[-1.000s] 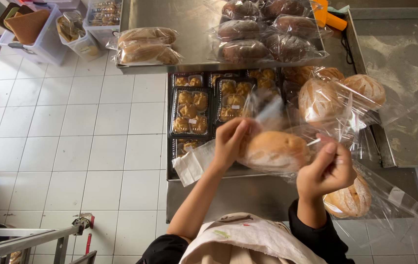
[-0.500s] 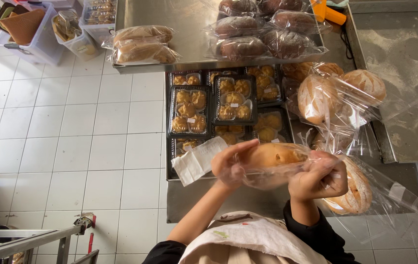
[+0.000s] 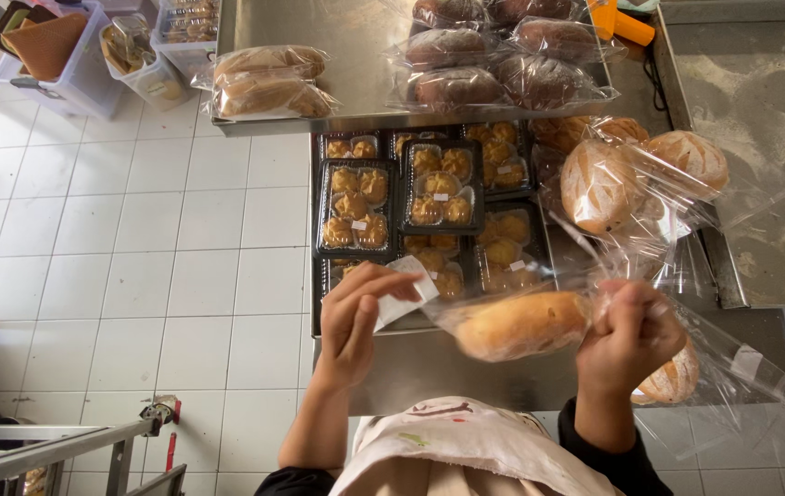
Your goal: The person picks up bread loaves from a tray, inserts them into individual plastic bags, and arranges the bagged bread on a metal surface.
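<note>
We look down from head height at our two bare hands over a steel bench. Our right hand (image 3: 629, 338) is clenched round the gathered neck of a clear plastic bag (image 3: 539, 317), w/ a golden oblong bread loaf (image 3: 521, 323) inside; the bagged loaf hangs centre-frame, near us, between both hands. Our left hand (image 3: 356, 317) pinches a small white label (image 3: 403, 294) btwn thumb and fingers, just left of the bag's end; whether label and bag touch, we can't tell.

Just beyond the hands, black trays of small yellow pastries (image 3: 402, 197) w/ clear lids sit in rows. Far side, a steel table (image 3: 356, 55) carries two bagged long rolls (image 3: 269, 81) on the left and dark bagged loaves (image 3: 493, 55) further right. To the right, round floury loaves in bags (image 3: 636, 174) lie near a floured steel tray (image 3: 760, 184). Another bagged loaf (image 3: 672, 378) sits near us, partly behind our right wrist. Far left, on white floor tiles (image 3: 135, 230), stand clear plastic bins (image 3: 89, 55). A pale apron (image 3: 466, 455) shows at bottom edge.
</note>
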